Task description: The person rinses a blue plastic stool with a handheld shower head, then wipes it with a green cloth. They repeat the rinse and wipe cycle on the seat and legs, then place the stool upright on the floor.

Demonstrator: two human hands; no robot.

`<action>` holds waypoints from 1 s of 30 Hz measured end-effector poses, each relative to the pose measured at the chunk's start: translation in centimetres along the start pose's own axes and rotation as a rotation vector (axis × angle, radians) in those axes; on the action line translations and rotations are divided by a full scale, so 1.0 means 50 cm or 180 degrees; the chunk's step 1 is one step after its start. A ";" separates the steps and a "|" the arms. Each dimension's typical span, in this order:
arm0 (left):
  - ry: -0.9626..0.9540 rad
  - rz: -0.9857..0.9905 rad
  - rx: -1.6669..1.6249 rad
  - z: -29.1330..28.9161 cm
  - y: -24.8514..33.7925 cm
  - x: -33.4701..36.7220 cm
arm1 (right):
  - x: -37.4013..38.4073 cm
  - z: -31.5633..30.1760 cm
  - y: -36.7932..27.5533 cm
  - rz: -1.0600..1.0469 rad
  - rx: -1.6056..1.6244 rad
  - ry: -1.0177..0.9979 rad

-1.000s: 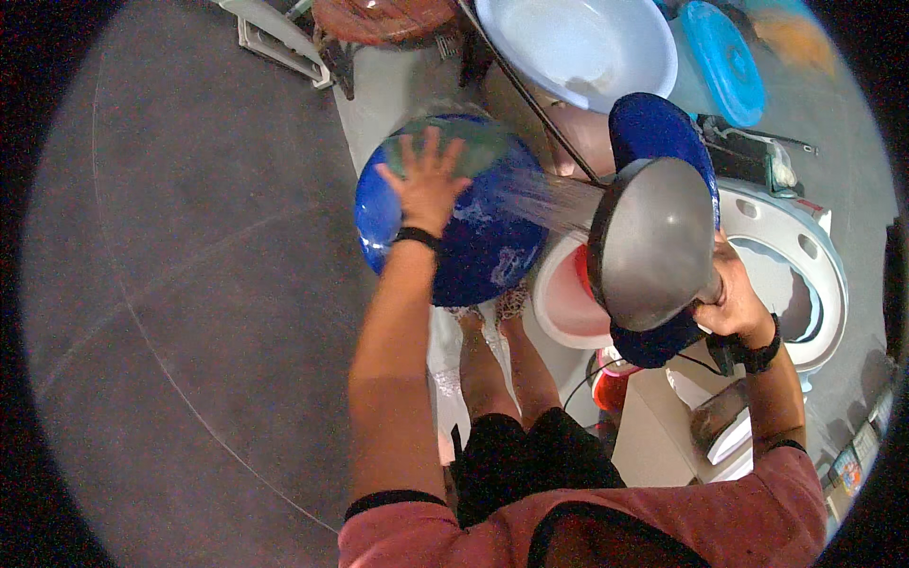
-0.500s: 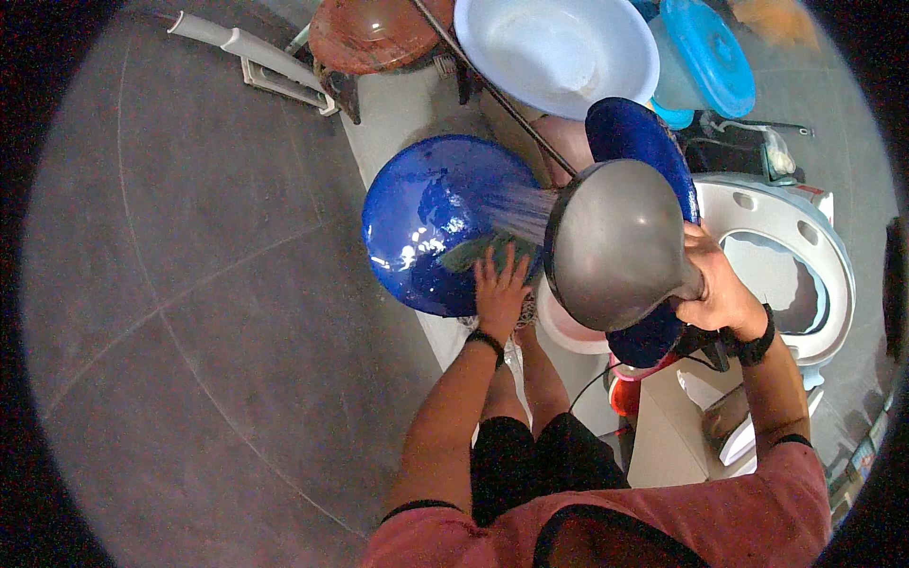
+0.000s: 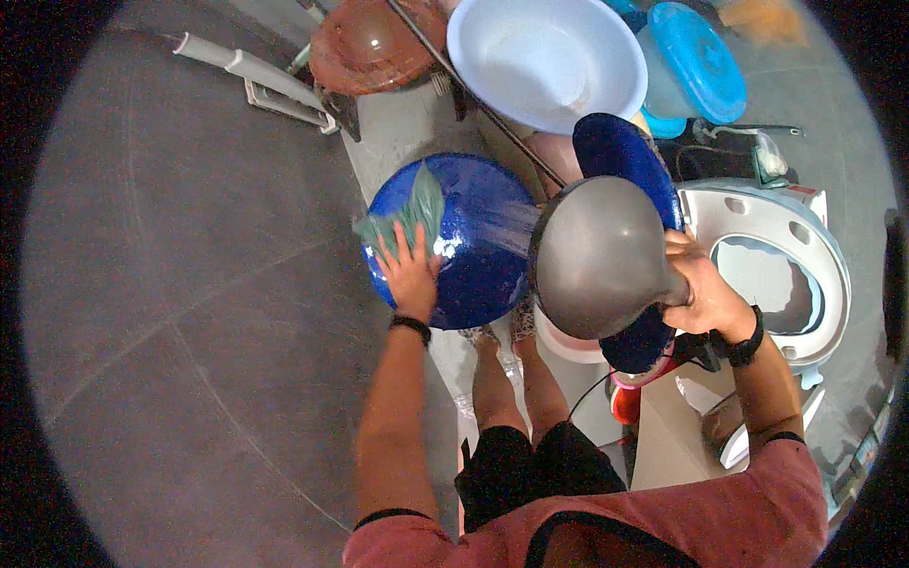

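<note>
A round, glossy blue seat-like disc [image 3: 478, 270], wet and shining, lies in front of me. My left hand [image 3: 409, 284] rests flat near its left edge, fingers spread, pressing a green cloth [image 3: 424, 204] against the surface. Part of the cloth hangs over the rim. In my right hand [image 3: 705, 289] is the handle of a large grey shower head [image 3: 601, 256], its face turned left. Water sprays from it across the blue disc. Behind the shower head stands a second dark blue oval panel [image 3: 620, 151], partly hidden; how it joins the disc cannot be made out.
A pale blue basin [image 3: 549, 62] and a brown bowl-like piece [image 3: 374, 47] stand beyond the disc. At right are a white ring-shaped seat [image 3: 824, 275] and a bright blue lid [image 3: 696, 62]. A thin dark pole [image 3: 483, 104] slants across. Grey floor [image 3: 218, 246] spreads at left.
My left hand has slid the green cloth leftward across the blue disc, from its lower right to its left edge. My right hand still holds the spraying shower head in nearly the same place.
</note>
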State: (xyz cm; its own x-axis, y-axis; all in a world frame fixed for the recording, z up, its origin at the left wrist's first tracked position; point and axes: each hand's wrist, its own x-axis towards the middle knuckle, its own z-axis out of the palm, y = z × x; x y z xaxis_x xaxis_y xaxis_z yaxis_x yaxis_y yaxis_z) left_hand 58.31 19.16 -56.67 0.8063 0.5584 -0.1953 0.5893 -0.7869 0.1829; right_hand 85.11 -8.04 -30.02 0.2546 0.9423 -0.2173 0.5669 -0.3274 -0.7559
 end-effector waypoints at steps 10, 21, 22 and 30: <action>-0.0520 0.0817 0.0134 0.116 0.143 -0.157 | 0.004 -0.007 -0.010 -0.0038 -0.0209 -0.0016; -0.0474 0.0544 -0.0941 -0.398 0.048 0.165 | -0.009 0.005 0.014 -0.0087 -0.0328 -0.0071; -0.0078 0.0786 -0.0887 -0.489 0.052 0.209 | -0.007 0.009 0.017 -0.0259 -0.0477 0.0005; 0.0563 0.0947 -0.1583 -0.997 0.144 0.587 | -0.011 0.014 0.020 -0.0156 -0.0565 -0.0086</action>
State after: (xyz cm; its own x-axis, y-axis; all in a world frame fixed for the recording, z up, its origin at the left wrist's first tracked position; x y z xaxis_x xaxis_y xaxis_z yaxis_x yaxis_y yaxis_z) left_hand 88.80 42.94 -13.06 0.9113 0.4020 0.0888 0.2562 -0.7227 0.6420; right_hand 84.98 -8.84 -31.09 0.2034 0.9582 -0.2012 0.7081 -0.2859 -0.6457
